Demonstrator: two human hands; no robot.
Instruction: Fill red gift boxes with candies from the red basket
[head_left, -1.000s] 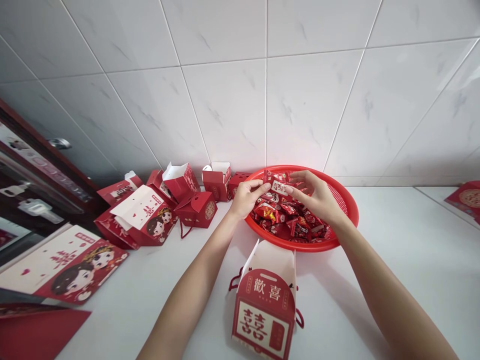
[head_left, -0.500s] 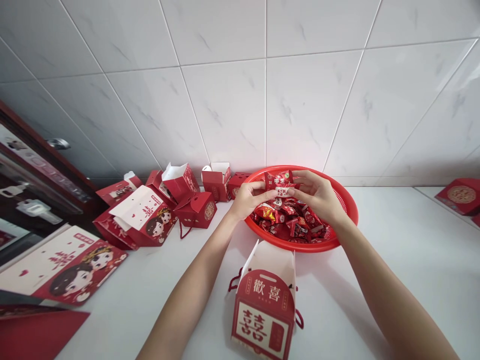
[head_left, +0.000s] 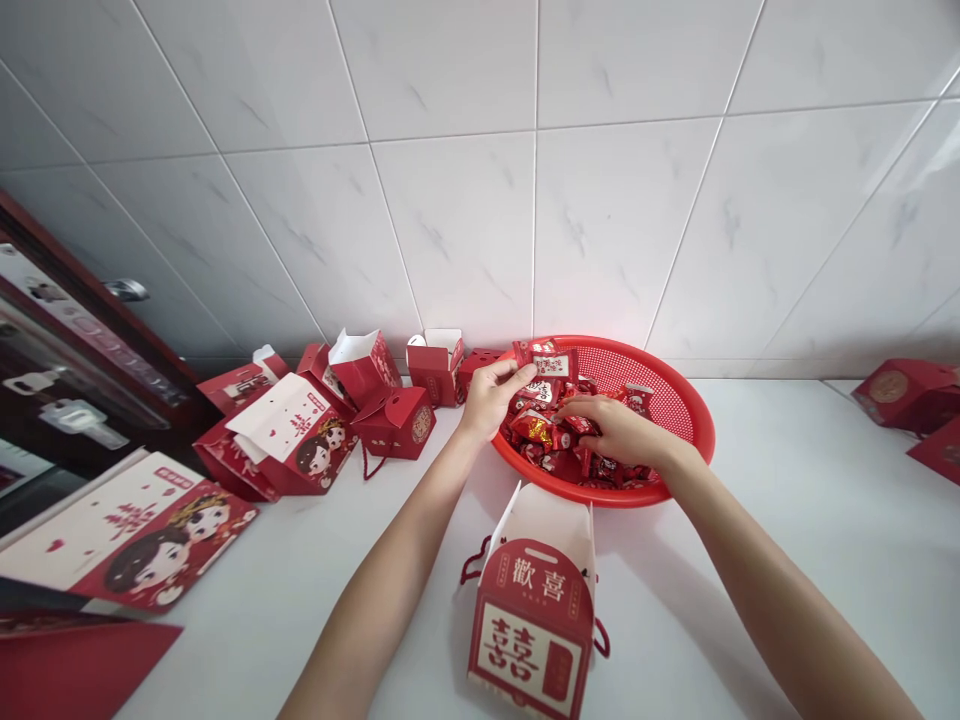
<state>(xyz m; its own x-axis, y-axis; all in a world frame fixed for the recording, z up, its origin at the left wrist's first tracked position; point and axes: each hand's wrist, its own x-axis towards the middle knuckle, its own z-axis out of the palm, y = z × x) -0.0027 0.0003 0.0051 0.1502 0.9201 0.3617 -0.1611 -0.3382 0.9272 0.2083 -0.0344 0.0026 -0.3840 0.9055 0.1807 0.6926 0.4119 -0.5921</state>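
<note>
My left hand (head_left: 491, 398) is closed on red wrapped candies (head_left: 553, 368), pinched between thumb and fingers over the left side of a red plastic basket (head_left: 697, 425). Several more candies in shiny red and gold wrappers (head_left: 536, 428) lie in the basket. My right hand (head_left: 619, 432) reaches down among them, thumb and fingers apart and curved over the pile; its fingertips are partly hidden. In front of the basket stands a red and cream gift box (head_left: 536, 600) with its top open and dark red cord handles at its sides.
Small red gift boxes (head_left: 394, 420), some open, cluster to the left. Larger printed boxes (head_left: 142, 530) lie nearer at the left edge. Another red box (head_left: 904, 393) sits at the far right. A tiled wall (head_left: 450, 230) rises behind the white tabletop (head_left: 787, 520).
My right hand has left the candies held up beside my left hand and moved down into the basket's pile. My left hand keeps its candies, shifted slightly left.
</note>
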